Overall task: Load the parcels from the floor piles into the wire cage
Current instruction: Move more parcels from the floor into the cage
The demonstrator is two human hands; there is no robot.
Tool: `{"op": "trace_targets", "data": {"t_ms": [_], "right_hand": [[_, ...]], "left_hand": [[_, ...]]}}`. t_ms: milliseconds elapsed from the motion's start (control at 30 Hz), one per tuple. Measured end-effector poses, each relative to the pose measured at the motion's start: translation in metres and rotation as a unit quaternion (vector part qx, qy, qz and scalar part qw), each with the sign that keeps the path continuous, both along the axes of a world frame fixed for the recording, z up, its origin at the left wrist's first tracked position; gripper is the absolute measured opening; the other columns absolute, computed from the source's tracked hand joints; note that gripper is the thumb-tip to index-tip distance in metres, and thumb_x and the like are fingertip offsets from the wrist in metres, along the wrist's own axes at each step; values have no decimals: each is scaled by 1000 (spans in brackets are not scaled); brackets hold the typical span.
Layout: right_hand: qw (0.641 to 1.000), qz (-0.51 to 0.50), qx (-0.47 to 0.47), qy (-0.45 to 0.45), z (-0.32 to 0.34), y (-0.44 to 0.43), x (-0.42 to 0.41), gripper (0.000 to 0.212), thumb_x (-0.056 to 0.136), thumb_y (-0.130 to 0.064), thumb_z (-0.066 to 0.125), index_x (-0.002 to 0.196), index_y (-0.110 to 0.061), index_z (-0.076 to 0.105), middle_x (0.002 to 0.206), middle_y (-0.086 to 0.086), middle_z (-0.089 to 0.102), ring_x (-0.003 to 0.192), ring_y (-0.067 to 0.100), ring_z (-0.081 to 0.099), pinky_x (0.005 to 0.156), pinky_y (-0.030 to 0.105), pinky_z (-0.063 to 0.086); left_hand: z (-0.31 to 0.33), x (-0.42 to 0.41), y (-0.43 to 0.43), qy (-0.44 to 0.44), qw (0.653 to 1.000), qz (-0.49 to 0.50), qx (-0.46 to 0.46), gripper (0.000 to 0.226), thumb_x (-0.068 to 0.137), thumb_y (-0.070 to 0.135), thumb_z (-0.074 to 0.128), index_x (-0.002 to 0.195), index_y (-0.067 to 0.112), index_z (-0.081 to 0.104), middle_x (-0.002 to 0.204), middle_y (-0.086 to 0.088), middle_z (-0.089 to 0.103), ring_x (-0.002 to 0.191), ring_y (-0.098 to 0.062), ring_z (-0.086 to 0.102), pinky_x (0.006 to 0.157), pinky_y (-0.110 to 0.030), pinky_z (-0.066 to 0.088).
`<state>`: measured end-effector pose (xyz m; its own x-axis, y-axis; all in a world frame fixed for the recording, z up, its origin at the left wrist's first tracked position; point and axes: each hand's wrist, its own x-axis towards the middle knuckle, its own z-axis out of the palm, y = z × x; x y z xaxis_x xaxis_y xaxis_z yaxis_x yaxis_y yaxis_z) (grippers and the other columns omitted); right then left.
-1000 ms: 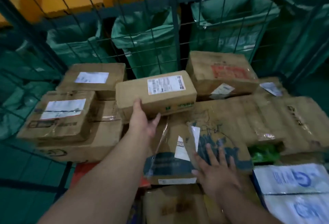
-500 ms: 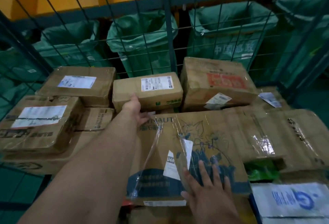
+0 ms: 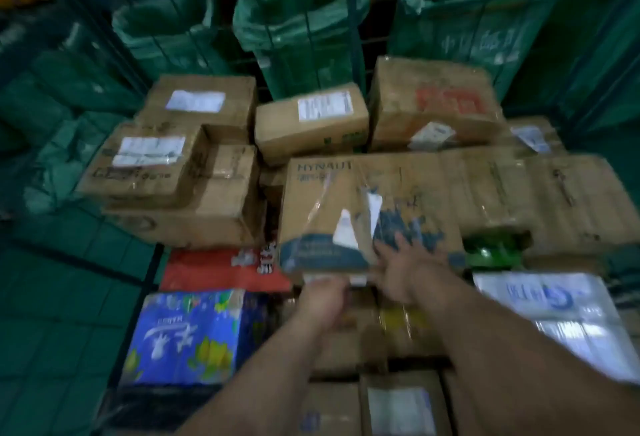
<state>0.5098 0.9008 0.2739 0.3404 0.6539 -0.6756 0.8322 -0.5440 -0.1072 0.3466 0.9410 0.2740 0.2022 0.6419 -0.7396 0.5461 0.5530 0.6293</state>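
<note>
Inside the wire cage [image 3: 357, 37] lie several cardboard parcels. A small brown parcel with a white label [image 3: 311, 122] rests at the back between two larger boxes, with no hand on it. In front of it lies a wide HYNAUT box [image 3: 346, 200] with blue print and loose tape. My right hand [image 3: 407, 262] lies flat on that box's near top, fingers spread. My left hand [image 3: 323, 297] is at the box's near lower edge with its fingers curled. Blur hides whether it grips the edge.
Brown boxes [image 3: 166, 165] are stacked at the left. A red parcel [image 3: 214, 269] and a blue printed one [image 3: 187, 335] lie near left, white-and-blue packs [image 3: 547, 300] near right. Green sacks [image 3: 298, 20] hang behind the cage wire.
My left hand has let go of the small labelled parcel at the back and pulled back to the HYNAUT box's near edge. The right hand stays on that box.
</note>
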Motion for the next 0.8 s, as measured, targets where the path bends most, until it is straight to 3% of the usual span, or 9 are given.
{"op": "trace_targets", "data": {"t_ms": [100,167,300,367,433,533,633,700,800], "right_hand": [[991,-60,110,37,11,-42,-23,52,98,-56,39,140,-27,48,148,11,47,132,32,47,104,43,43],[974,-115,185,61,12,-91,-47,30,98,-47,46,106,-21,60,114,9,66,103,29,60,77,31,44],[956,-243,105,125,2,-233,-93,24,97,-42,49,85,-23,58,105,9,67,91,28,60,72,27,37],[939,-303,51,152,-2,-308,-107,24,99,-35,51,93,-17,66,96,8,66,88,24,59,67,24,38],[933,-324,-16,157,-1,-378,-119,25,100,-29,50,83,-15,59,83,6,60,83,20,55,62,22,41],[915,-380,-71,117,9,-475,-128,31,101,-29,48,74,-14,53,96,13,65,88,23,60,62,23,40],[893,-439,-74,73,22,-555,-130,34,102,-30,46,102,-5,68,115,17,70,105,29,67,79,26,50],[874,-481,-55,39,34,-610,-130,36,99,-34,45,110,-7,67,122,17,68,112,31,65,86,30,50],[836,-547,-36,35,51,-691,-132,26,99,-35,45,95,-13,59,118,14,70,110,30,65,79,27,44]], "left_hand": [[-3,-25,-46,19,1000,-10,-22,25,94,38,57,89,16,68,100,-8,76,84,-23,69,62,-29,45],[-7,-34,-79,31,999,-30,-33,23,99,35,53,91,17,66,100,-7,74,80,-19,66,62,-24,48],[-8,-52,-160,53,985,-126,-106,22,102,27,50,101,10,64,96,-6,65,71,-16,58,52,-21,45],[-20,-57,-204,67,970,-210,-105,18,100,27,51,93,15,62,88,-4,62,64,-13,54,52,-21,44],[-24,-57,-249,76,945,-302,-104,22,100,31,51,80,24,55,78,3,55,62,-9,50,56,-21,44],[-11,-40,-323,66,915,-382,-115,27,102,23,51,75,25,52,73,4,52,60,-9,49,50,-19,43],[8,-11,-384,63,895,-427,-114,24,101,21,50,80,14,57,72,-4,56,57,-14,48,38,-16,37],[21,15,-429,62,878,-465,-94,22,99,23,50,80,14,58,78,-7,59,60,-17,49,50,-23,39],[38,50,-502,35,853,-516,-75,19,96,24,52,79,18,56,75,-4,58,59,-16,49,59,-29,33]]}}
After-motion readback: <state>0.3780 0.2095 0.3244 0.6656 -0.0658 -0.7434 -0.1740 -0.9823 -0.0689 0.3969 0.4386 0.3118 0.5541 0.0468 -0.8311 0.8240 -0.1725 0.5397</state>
